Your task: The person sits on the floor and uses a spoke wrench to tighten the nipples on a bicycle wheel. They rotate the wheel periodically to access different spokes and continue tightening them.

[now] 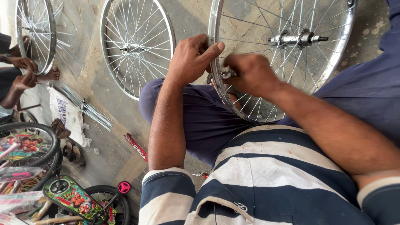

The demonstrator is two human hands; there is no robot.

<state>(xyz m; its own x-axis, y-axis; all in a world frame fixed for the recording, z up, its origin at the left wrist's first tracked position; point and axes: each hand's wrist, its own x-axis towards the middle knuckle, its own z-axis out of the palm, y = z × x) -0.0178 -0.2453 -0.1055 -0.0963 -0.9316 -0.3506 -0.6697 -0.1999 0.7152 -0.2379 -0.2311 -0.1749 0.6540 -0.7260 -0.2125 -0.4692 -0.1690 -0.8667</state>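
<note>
A silver spoked bicycle wheel stands on my lap, its hub near the top right. My left hand grips the wheel's rim on its left side, thumb laid across the rim. My right hand is closed on a small metal tool pressed against the inside of the rim, just right of my left hand. I sit with my knee in dark blue trousers under the wheel.
Two more spoked wheels stand on the concrete floor. Another person's hands work at the left edge. A bundle of loose spokes lies on a white sack. Small colourful children's bicycles crowd the lower left.
</note>
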